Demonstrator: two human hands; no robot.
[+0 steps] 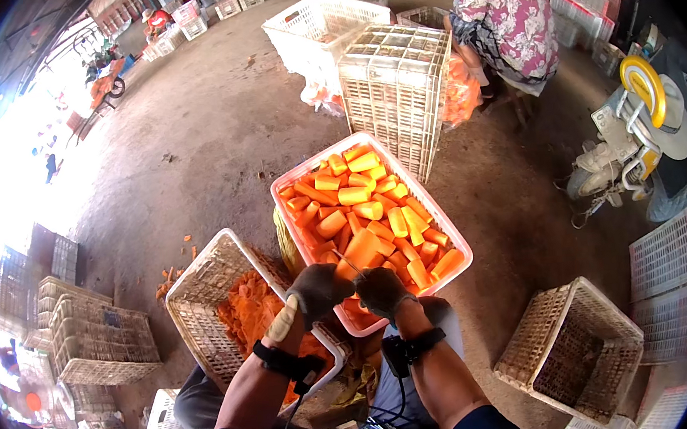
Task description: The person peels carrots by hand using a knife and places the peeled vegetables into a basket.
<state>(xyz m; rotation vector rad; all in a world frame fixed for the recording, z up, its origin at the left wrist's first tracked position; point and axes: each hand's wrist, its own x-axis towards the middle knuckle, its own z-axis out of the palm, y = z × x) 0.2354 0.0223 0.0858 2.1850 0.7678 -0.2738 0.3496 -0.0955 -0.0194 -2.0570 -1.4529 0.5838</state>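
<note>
My left hand [321, 292], in a dark glove, is closed around the lower end of a thick orange carrot [360, 251]. My right hand [382, 291], gloved as well, grips a thin tool, perhaps a knife [346, 260], whose slim metal part lies against that carrot. Both hands are over the near edge of a pink plastic crate [443, 210] filled with peeled carrot pieces [354, 196]. At the left, beside my leg, a dirty white crate [195, 293] holds orange peelings or scraps [256, 308].
A tall slatted crate [391, 96] stands just beyond the pink one, near a seated person [505, 21] and a bag of carrots [461, 92]. An open crate [571, 347] is at lower right, stacked crates [102, 340] at left, a small scooter-like vehicle [619, 148] at right.
</note>
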